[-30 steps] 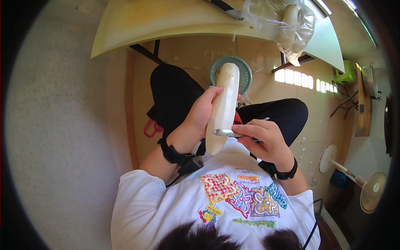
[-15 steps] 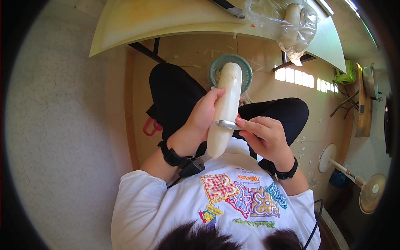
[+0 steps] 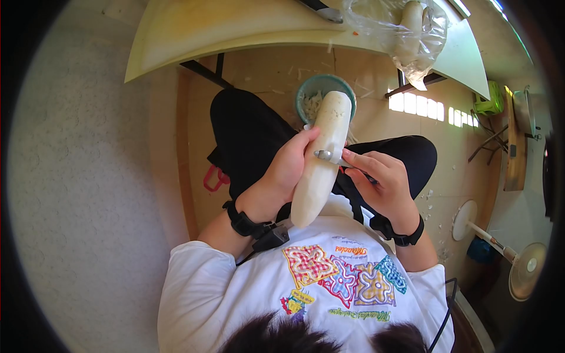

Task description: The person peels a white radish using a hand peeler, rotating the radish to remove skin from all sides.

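Observation:
A long white radish slants over my lap, its far end above a teal basket with white peelings inside. My left hand is wrapped round the radish from the left side, thumb on top. Between the fingers of my right hand is a metal peeler, its head lying across the middle of the radish. A pale strip of peel stands beside the blade. Part of the peeler's handle is hidden by my fingers.
A pale table stands ahead, bearing a dark-handled knife and a clear bag with more radishes. Peel scraps lie on the floor. A white fan stands at right, a green stool farther back.
The peeler in my right hand has moved up along the radish, away from my body. The radish's far end has shifted slightly right, showing more of the basket's contents.

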Action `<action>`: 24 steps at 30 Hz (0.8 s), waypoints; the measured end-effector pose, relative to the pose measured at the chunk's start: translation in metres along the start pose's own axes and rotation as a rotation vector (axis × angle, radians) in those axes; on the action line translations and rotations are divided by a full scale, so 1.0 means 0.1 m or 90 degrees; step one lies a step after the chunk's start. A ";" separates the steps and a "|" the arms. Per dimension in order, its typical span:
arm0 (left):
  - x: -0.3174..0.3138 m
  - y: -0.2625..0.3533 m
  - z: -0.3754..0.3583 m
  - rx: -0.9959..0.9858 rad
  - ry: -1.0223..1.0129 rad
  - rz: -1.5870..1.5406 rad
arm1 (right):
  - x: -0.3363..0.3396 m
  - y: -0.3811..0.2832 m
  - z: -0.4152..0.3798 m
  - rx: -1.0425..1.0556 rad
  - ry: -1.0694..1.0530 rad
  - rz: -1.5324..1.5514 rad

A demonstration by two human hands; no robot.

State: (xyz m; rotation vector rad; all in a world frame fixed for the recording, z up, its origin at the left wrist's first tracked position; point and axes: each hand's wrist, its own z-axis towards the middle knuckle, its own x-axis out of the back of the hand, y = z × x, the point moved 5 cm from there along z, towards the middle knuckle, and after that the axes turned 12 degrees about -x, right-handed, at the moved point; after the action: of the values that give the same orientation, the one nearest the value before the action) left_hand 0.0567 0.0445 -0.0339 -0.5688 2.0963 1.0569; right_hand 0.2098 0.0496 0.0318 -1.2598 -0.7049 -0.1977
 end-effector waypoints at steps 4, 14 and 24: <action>-0.03 0.05 -0.03 -0.013 0.030 0.037 | 0.01 -0.01 0.00 0.001 0.002 0.001; 0.02 0.04 -0.10 -0.005 0.047 0.035 | 0.06 0.08 0.04 -0.004 0.050 -0.032; 0.04 0.02 -0.12 0.012 0.013 0.047 | 0.14 0.17 0.09 -0.010 0.093 -0.091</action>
State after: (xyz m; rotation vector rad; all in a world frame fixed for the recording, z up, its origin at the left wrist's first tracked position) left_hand 0.0479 0.0353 -0.0304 -0.4976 2.1569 1.0760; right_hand 0.2255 0.0667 0.0277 -1.1965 -0.6681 -0.4095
